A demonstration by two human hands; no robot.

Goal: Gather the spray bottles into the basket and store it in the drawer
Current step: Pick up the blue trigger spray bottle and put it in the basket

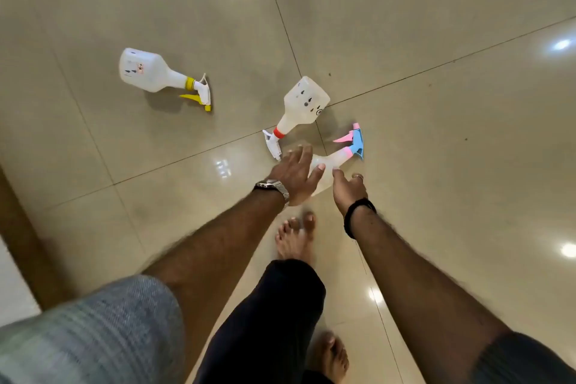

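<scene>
Head view: three spray bottles lying on their sides on the tiled floor [436, 150]. Blue bottle [339, 156] lying nearest, partly hidden behind both hands. Left hand [294, 176] reaching over it, fingers spread open; right hand [347, 188] open beside it. Red bottle [300, 112] lying just beyond; yellow bottle [156, 73] lying well apart, leftward.

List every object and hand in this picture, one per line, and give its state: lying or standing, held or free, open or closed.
Translucent plastic spray bottle with yellow trigger: lying on its side, free.
Translucent plastic spray bottle with red collar: lying on its side, free.
Translucent plastic spray bottle with blue-and-pink head: lying down, partly hidden by both hands, not yet gripped.
Left hand: open, fingers spread.
Right hand: open, reaching.
Glossy beige tiled floor: bears all three bottles.
</scene>
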